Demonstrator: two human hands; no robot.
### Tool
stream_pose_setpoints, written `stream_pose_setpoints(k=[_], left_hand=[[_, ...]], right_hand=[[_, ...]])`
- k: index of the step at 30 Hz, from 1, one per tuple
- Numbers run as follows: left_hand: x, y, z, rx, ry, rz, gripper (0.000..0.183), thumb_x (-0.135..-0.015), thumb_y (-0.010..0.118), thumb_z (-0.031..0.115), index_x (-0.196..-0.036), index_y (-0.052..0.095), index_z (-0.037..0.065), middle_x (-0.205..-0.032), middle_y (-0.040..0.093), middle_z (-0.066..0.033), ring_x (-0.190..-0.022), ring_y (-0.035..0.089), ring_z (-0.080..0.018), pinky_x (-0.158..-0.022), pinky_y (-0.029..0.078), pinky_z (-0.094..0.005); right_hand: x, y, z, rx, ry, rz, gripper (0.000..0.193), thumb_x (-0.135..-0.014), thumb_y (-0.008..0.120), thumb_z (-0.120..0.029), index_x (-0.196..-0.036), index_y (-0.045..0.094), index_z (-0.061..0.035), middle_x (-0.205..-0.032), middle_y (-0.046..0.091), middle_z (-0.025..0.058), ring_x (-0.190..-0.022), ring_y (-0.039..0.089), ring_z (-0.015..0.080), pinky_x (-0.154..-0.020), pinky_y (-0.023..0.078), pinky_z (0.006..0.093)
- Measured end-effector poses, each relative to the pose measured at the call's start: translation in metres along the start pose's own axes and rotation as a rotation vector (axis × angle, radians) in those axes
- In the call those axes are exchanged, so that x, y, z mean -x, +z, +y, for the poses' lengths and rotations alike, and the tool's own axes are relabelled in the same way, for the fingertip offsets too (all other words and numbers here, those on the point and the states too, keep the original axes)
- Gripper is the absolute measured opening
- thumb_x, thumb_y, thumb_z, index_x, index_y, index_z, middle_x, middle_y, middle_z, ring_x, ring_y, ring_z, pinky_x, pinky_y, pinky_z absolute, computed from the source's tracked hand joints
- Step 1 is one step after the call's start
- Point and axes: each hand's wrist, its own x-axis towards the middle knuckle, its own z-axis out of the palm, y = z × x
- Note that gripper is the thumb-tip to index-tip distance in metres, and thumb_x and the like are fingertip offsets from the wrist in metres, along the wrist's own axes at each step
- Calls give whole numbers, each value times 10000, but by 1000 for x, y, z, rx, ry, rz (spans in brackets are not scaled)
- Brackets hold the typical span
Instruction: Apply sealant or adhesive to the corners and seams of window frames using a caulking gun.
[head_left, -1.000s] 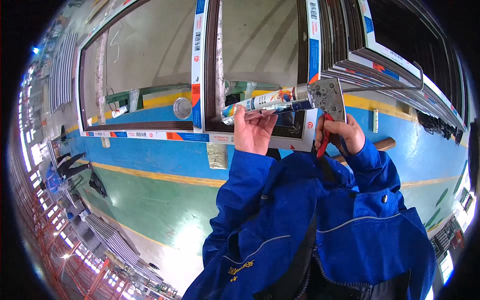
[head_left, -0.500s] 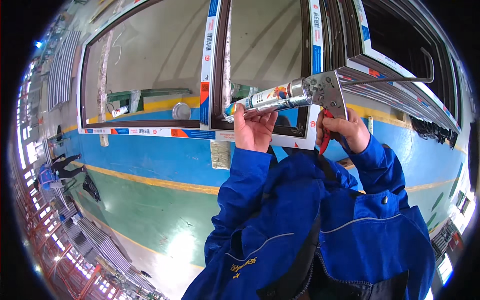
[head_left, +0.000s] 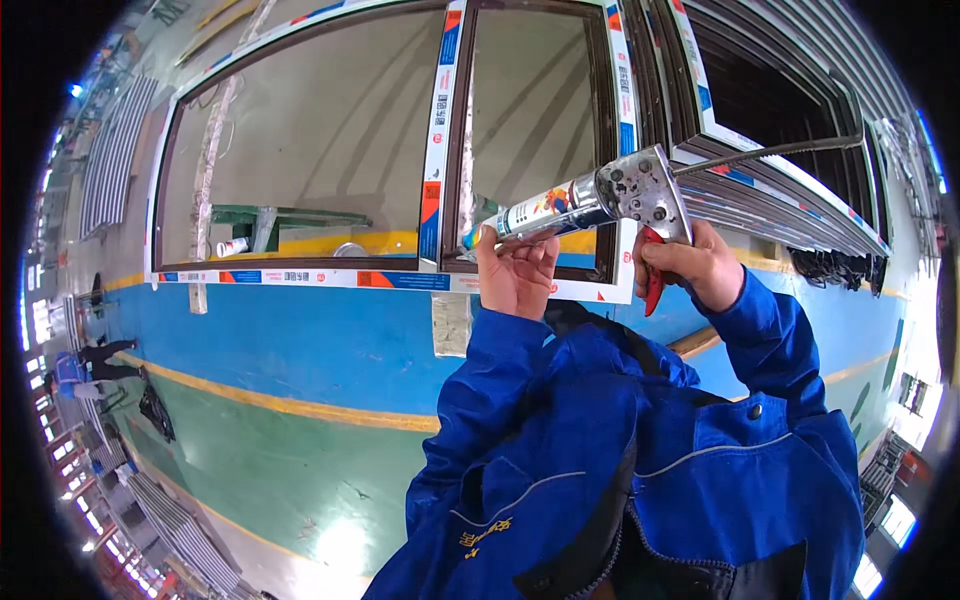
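A caulking gun (head_left: 650, 188) with a metal body and red trigger is in my right hand (head_left: 700, 265), the fingers wrapped about its handle. Its bent metal rod reaches out to the right. A printed sealant cartridge (head_left: 545, 213) lies in the gun, pointing left and slightly down. My left hand (head_left: 517, 275) supports the cartridge from below near its front end, thumb along the near side. Both hands are over the near right part of a dark window frame (head_left: 432, 250) wrapped in white, blue and red protective film. The nozzle tip is hard to make out.
More film-wrapped frames (head_left: 760, 140) are stacked at the right. Black cord-like bundles (head_left: 835, 268) lie beyond my right arm. A small cartridge (head_left: 232, 246) and a round metal tin (head_left: 350, 249) show through the frame's opening. Another person (head_left: 85, 370) is at the far left.
My view has shifted, so the frame sits a little further right around its middle bar. The gun has tilted slightly, its rear end higher. Both hands keep their hold.
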Motion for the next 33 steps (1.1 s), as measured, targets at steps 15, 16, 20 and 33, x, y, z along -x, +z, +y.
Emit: stream_pose_setpoints(k=[15, 16, 20, 33], left_hand=[[12, -12, 27, 26, -125, -154, 530, -922, 475, 515, -1145, 570, 43, -1029, 685, -127, -957, 667, -235, -813, 545, -389], [12, -12, 28, 21, -127, -157, 530, -922, 475, 515, -1145, 570, 43, -1029, 685, -127, -957, 667, -235, -813, 545, -389], [16, -10, 30, 83, -79, -177, 540, -909, 495, 518, -1134, 577, 34, -1012, 688, -127, -936, 673, -240, -794, 552, -389], [15, -7, 23, 66, -60, -150, 558, -935, 449, 498, -1097, 589, -17, -1007, 682, -159, -876, 680, -231, -754, 561, -370]], right_hand=[[21, 57, -40, 215, -44, 79, 213, -852, 594, -186, -868, 611, 26, -682, 630, 82, -609, 601, 136, -576, 472, 278], [18, 59, -42, 271, -81, 46, 211, -850, 592, -181, -859, 613, 29, -682, 631, 83, -606, 598, 136, -576, 472, 280], [13, 65, -47, 320, -153, 58, 269, -802, 607, -197, -708, 640, 53, -600, 621, 80, -534, 583, 120, -503, 454, 267], [16, 53, -37, 272, -120, 40, 271, -811, 618, -213, -742, 656, 47, -628, 631, 79, -530, 589, 127, -496, 466, 266]])
